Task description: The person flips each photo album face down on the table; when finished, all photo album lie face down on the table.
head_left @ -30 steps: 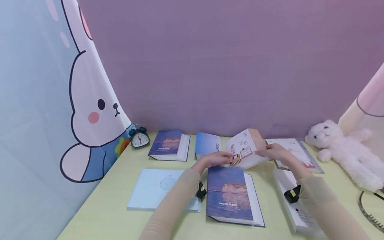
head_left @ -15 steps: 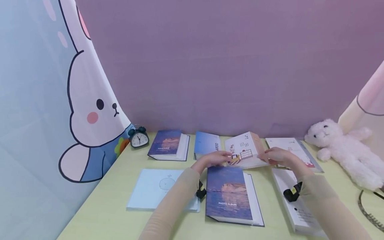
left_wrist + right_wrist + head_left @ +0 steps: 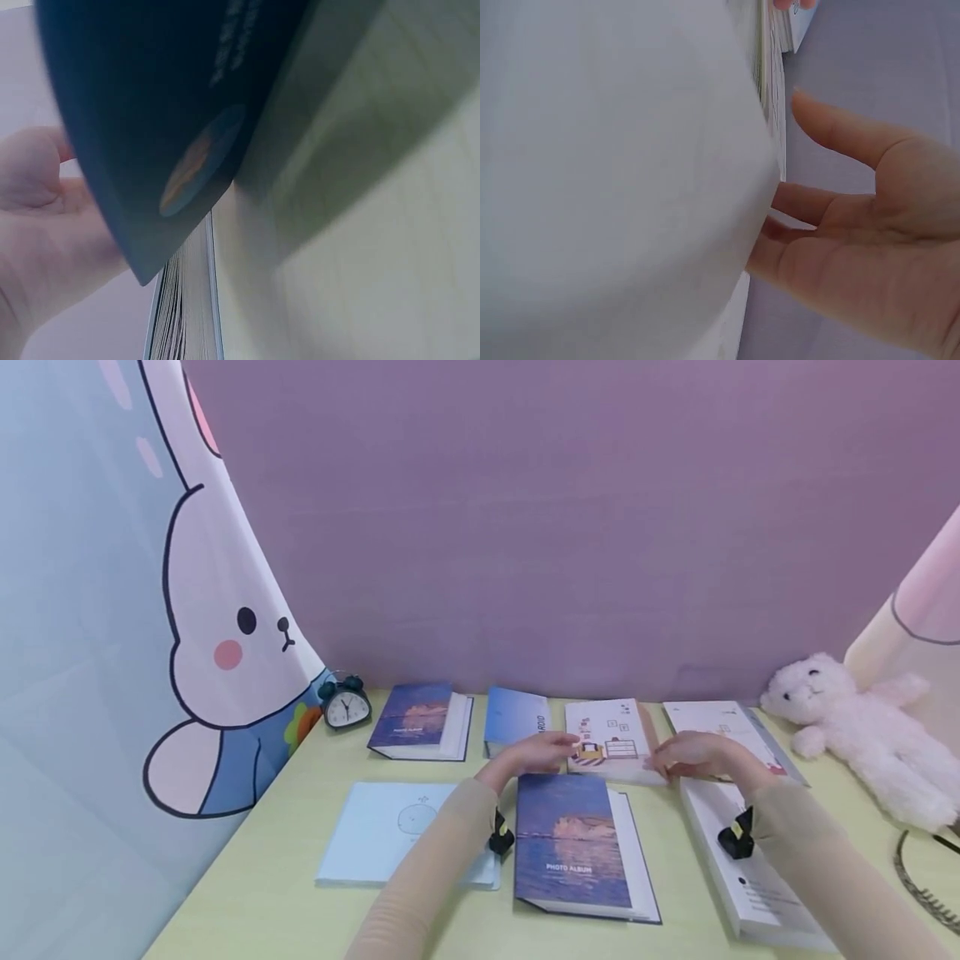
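Note:
A photo album with white illustrated cover (image 3: 618, 727) lies flat near the back of the table. My left hand (image 3: 534, 753) reaches its left edge with extended fingers. At its lower right corner is my right hand (image 3: 693, 752), fingers bent downward. In the right wrist view the right thumb (image 3: 847, 131) stands apart from the fingers, whose tips are hidden behind a white surface (image 3: 622, 165). A dark blue photo album (image 3: 566, 835) lies just in front of both hands. The left wrist view shows a dark blue cover (image 3: 135, 112) hiding most of the left hand's fingers.
Around them lie a blue book (image 3: 513, 714), another dark album (image 3: 412, 718), a white illustrated one (image 3: 712, 727), a pale blue one (image 3: 375, 835) and a thick white one (image 3: 750, 893). An alarm clock (image 3: 347, 707) stands at left, a plush toy (image 3: 862, 735) at right.
The illustrated album's tilted, raised cover has come down flat. My right hand has lowered slightly and loosened at its corner; the left hand has stayed at the left edge.

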A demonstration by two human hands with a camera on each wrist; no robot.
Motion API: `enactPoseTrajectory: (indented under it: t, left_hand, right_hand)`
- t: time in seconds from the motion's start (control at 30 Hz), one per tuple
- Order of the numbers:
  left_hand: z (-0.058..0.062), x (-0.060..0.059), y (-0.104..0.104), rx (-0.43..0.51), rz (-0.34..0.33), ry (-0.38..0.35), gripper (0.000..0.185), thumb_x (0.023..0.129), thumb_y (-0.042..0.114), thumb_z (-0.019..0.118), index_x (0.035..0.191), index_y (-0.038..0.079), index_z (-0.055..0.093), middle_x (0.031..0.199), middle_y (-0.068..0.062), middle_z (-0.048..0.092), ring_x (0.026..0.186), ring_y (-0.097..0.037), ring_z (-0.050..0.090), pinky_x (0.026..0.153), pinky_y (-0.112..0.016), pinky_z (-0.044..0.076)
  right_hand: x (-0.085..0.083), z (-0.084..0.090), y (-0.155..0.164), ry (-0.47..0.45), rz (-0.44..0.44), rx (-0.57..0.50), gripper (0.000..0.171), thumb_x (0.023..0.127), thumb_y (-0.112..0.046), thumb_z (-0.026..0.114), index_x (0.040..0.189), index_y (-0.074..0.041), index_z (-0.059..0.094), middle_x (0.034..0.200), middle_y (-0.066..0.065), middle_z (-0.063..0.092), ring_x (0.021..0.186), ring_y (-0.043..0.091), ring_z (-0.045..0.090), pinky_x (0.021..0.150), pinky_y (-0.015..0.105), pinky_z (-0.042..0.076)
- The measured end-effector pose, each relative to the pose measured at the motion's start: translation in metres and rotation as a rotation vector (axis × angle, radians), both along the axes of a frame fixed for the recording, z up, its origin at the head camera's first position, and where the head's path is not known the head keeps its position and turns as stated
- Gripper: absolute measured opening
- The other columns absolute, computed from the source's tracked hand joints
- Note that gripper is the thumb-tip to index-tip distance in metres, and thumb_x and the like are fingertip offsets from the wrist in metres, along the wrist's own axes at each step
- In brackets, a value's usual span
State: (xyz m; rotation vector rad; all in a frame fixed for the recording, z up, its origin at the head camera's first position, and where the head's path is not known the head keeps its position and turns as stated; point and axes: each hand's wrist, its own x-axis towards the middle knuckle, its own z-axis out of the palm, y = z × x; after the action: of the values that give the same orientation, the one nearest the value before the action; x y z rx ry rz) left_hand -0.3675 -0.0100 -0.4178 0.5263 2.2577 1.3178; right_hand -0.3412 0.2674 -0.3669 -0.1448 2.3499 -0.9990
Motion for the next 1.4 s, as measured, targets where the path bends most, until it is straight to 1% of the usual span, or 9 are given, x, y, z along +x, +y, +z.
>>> enactPoseTrajectory:
  t: [0.13,0.23,0.37,0.57,0.67,0.8,0.9,1.17,1.4]
  left_hand:
    - [0.0021,-0.0001,0.0014,-0.004,-0.001,0.015,0.046,0.098,0.031,0.047,0.140,0.014,0.043,0.143,-0.006,0.045,0.129,-0.025,0.045,0.100,-0.037,0.046]
    - [0.0039,0.0030,0.0024,-0.009,-0.003,0.019,0.045,0.098,0.032,0.047,0.139,0.014,0.045,0.142,-0.006,0.047,0.128,-0.024,0.046,0.100,-0.037,0.046]
    - [0.0036,0.0057,0.0042,-0.005,-0.014,0.021,0.044,0.099,0.030,0.046,0.140,0.014,0.045,0.141,-0.007,0.046,0.128,-0.025,0.046,0.100,-0.038,0.046]
    - [0.0007,0.0046,0.0058,0.007,-0.030,0.005,0.043,0.099,0.027,0.047,0.140,0.013,0.045,0.143,-0.007,0.045,0.130,-0.025,0.044,0.103,-0.038,0.044]
    - [0.0003,0.0034,0.0066,0.017,-0.035,0.004,0.043,0.098,0.027,0.048,0.139,0.012,0.046,0.143,-0.007,0.045,0.130,-0.025,0.044,0.103,-0.038,0.044]
    - [-0.0008,0.0023,0.0061,0.007,-0.011,0.027,0.042,0.098,0.027,0.049,0.137,0.013,0.048,0.141,-0.007,0.048,0.128,-0.025,0.047,0.099,-0.037,0.047]
    - [-0.0019,0.0021,0.0049,0.006,0.004,0.044,0.041,0.098,0.028,0.050,0.136,0.013,0.049,0.139,-0.008,0.050,0.125,-0.025,0.049,0.097,-0.036,0.049]
    - [-0.0016,0.0051,0.0021,0.001,-0.012,0.056,0.042,0.098,0.030,0.050,0.136,0.012,0.049,0.137,-0.007,0.051,0.124,-0.024,0.051,0.097,-0.036,0.049]
    - [0.0003,0.0048,0.0026,-0.020,-0.019,0.058,0.043,0.097,0.028,0.051,0.137,0.013,0.048,0.140,-0.006,0.050,0.127,-0.023,0.049,0.099,-0.035,0.048]
  right_hand:
    - [-0.0017,0.0031,-0.0006,0.004,0.015,0.046,0.064,0.090,-0.026,0.059,0.134,0.015,0.036,0.120,0.024,0.054,0.105,0.031,0.056,0.087,0.039,0.048]
    - [-0.0017,0.0038,0.0006,-0.010,0.016,0.069,0.074,0.091,-0.028,0.058,0.140,0.015,0.024,0.140,0.032,0.036,0.124,0.043,0.044,0.095,0.051,0.045]
    - [-0.0016,0.0028,0.0018,-0.022,0.014,0.083,0.074,0.092,-0.029,0.056,0.142,0.012,0.021,0.144,0.033,0.028,0.130,0.047,0.034,0.098,0.057,0.040]
    - [-0.0026,0.0002,0.0020,-0.037,0.007,0.051,0.069,0.097,-0.027,0.049,0.146,0.005,0.012,0.147,0.032,0.019,0.135,0.047,0.024,0.100,0.062,0.035]
    - [-0.0029,-0.0004,0.0016,-0.030,-0.005,0.052,0.070,0.096,-0.029,0.049,0.146,0.005,0.012,0.148,0.032,0.017,0.135,0.048,0.024,0.099,0.062,0.036]
    - [-0.0042,-0.0006,-0.0002,-0.022,-0.008,0.065,0.076,0.094,-0.031,0.054,0.146,0.005,0.012,0.148,0.032,0.017,0.134,0.048,0.025,0.098,0.060,0.038]
    - [-0.0050,-0.0002,-0.0016,-0.004,-0.002,0.081,0.078,0.093,-0.031,0.056,0.146,0.007,0.013,0.146,0.033,0.022,0.132,0.048,0.030,0.097,0.057,0.041]
    - [-0.0053,-0.0020,-0.0022,0.036,-0.019,0.128,0.073,0.091,-0.023,0.058,0.144,0.008,0.020,0.141,0.030,0.036,0.123,0.042,0.045,0.089,0.048,0.048]
    - [-0.0059,0.0001,-0.0021,0.045,0.004,0.120,0.068,0.093,-0.020,0.055,0.144,0.007,0.020,0.142,0.030,0.035,0.128,0.045,0.039,0.092,0.050,0.046]
